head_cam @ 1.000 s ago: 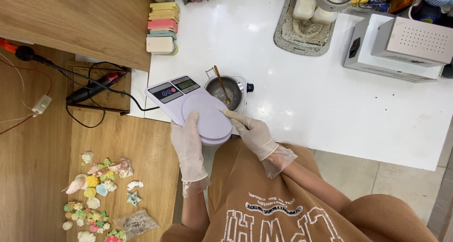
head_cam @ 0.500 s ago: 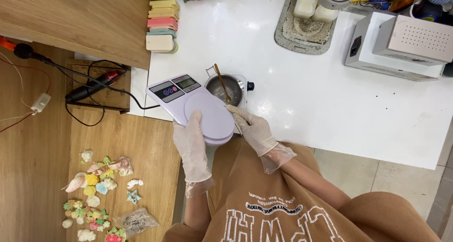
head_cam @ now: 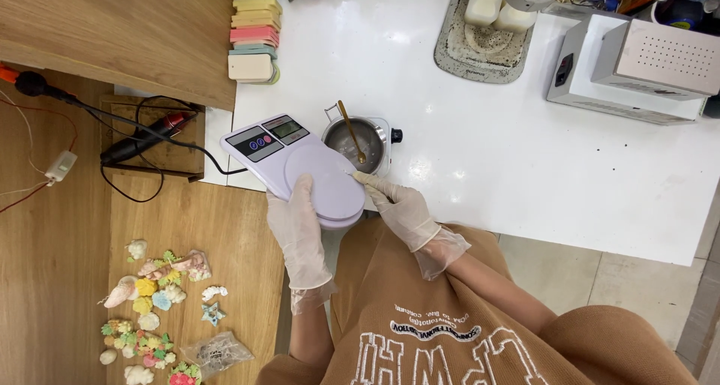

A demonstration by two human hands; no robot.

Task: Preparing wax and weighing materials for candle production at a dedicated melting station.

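Note:
A lilac digital kitchen scale (head_cam: pixel 300 167) with a round platform is held tilted over the near edge of the white table (head_cam: pixel 525 145). My gloved left hand (head_cam: pixel 296 224) grips its near edge from below. The fingertips of my gloved right hand (head_cam: pixel 397 205) touch the right rim of the platform. Just behind the scale stands a small metal pot (head_cam: pixel 356 141) with a gold spoon (head_cam: pixel 351 132) leaning in it.
A stack of pastel soap bars (head_cam: pixel 253 41) sits at the table's far left. A grey tray (head_cam: pixel 480 40) with white blocks and a white machine (head_cam: pixel 637 62) are at the back right. Small coloured moulded pieces (head_cam: pixel 154 302) and a cabled tool (head_cam: pixel 142 141) lie on the wooden floor.
The scale and both hands shifted slightly left and toward me; my right fingertips stay at the platform's rim.

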